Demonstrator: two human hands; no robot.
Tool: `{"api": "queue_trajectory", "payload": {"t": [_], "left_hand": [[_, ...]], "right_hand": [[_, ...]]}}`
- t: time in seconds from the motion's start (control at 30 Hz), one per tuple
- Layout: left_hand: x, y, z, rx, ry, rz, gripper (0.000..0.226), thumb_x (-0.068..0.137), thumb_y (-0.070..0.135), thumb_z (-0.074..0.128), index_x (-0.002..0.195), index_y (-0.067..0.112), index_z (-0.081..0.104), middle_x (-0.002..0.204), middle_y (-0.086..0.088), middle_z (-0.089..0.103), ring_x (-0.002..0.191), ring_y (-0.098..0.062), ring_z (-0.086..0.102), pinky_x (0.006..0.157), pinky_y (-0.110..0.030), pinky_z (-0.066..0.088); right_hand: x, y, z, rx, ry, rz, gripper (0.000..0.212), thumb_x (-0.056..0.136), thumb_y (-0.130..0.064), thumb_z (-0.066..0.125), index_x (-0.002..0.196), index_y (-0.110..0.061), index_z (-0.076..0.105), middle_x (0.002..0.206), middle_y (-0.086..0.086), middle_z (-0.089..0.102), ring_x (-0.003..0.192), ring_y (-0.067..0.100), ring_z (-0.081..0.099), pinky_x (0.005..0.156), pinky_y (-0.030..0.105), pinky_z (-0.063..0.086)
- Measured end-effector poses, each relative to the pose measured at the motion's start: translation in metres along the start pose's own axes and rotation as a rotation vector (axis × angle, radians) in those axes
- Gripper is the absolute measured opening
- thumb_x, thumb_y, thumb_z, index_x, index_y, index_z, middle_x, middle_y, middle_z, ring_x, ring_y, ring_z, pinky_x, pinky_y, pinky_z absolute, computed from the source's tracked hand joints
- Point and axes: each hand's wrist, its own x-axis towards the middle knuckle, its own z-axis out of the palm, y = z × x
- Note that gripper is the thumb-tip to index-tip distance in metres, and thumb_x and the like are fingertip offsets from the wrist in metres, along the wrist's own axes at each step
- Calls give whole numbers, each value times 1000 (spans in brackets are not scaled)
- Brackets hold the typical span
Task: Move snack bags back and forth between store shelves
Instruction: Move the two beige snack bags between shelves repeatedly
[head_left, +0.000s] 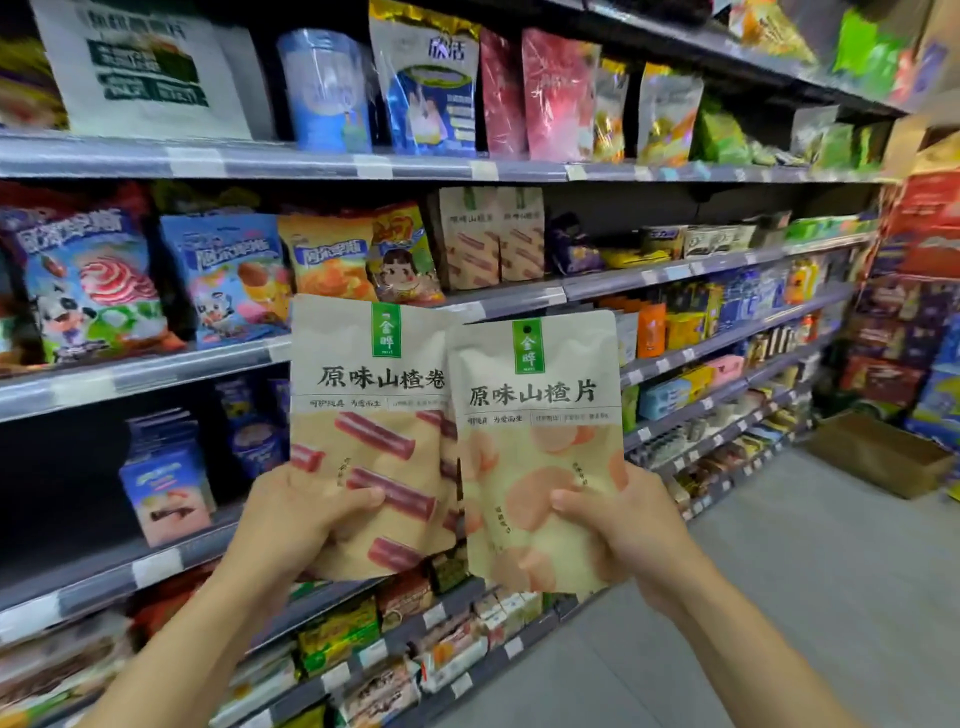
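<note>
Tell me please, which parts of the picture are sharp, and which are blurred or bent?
Head view: the two beige bags, the roll-print bag in the left hand and the slice-print bag in the right hand, are sharp with readable print; the top-shelf packs are blurred; the shelf rails bow from the wide lens; lighting is even.

The hawthorn-slice bag (537, 447) covers the right edge of the hawthorn-roll bag (371, 431) (last character half hidden). Top-shelf packs (332, 88) smear with blur; far-shelf goods (727, 452) are too small to tell.
</note>
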Motion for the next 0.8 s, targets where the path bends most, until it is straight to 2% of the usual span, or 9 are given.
{"api": "queue_trajectory", "payload": {"t": [0.07,0.13,0.23,0.37,0.5,0.57,0.67,0.73,0.8], "left_hand": [[26,-4,22,-21,2,20,24,68,6,84,89,13,75,82,3,78,74,-12,71,60,-26,50],[56,-7,45,-24,-1,31,25,67,7,85,89,13,75,82,2,78,75,-13,71,60,-25,50],[107,-18,83,-26,10,44,25,67,9,85,90,14,76,83,3,78,78,-14,72,64,-29,51],[164,-26,125,-74,51,50,25,68,5,83,89,12,73,74,5,77,75,-18,69,56,-27,51],[222,-32,166,-89,89,53,38,60,7,89,94,8,74,83,-6,78,78,-26,72,62,-40,59],[245,-31,183,-96,96,64,33,64,3,86,94,7,73,83,-6,78,75,-21,73,60,-34,58],[273,-23,207,-107,74,80,19,68,0,82,74,9,67,56,5,70,50,-7,64,44,-20,46],[289,-18,219,-110,68,76,24,63,8,87,69,12,64,49,8,65,44,-4,58,41,-20,43],[306,-17,231,-101,91,51,39,47,21,93,77,11,71,61,4,73,54,-12,66,48,-26,47]], "right_hand": [[25,5,-18,0,5,-11,38,65,-17,82,101,-14,70,91,2,77,84,16,73,64,25,53],[57,11,-34,-11,10,-7,41,65,-20,82,104,-13,69,93,3,77,85,19,73,64,27,54],[112,25,-62,-8,33,4,33,74,-12,81,104,-11,69,92,5,77,86,23,73,67,31,56],[182,30,-89,25,29,0,35,75,-8,79,107,-11,68,96,5,77,90,24,73,70,32,56],[254,32,-114,85,-7,-22,52,68,-12,82,116,-12,62,104,6,75,96,26,71,85,43,57],[284,35,-125,112,-21,-30,57,65,-16,81,118,-15,60,108,7,74,99,27,71,89,48,55],[324,35,-144,139,-38,-29,57,65,-19,81,117,-17,60,109,8,73,100,28,70,91,51,54],[353,36,-155,158,-54,-34,55,67,-17,82,118,-17,60,109,8,73,100,30,70,89,51,54],[380,38,-166,180,-55,-40,50,73,-7,80,117,-14,59,105,8,75,97,28,71,85,47,56]]}}
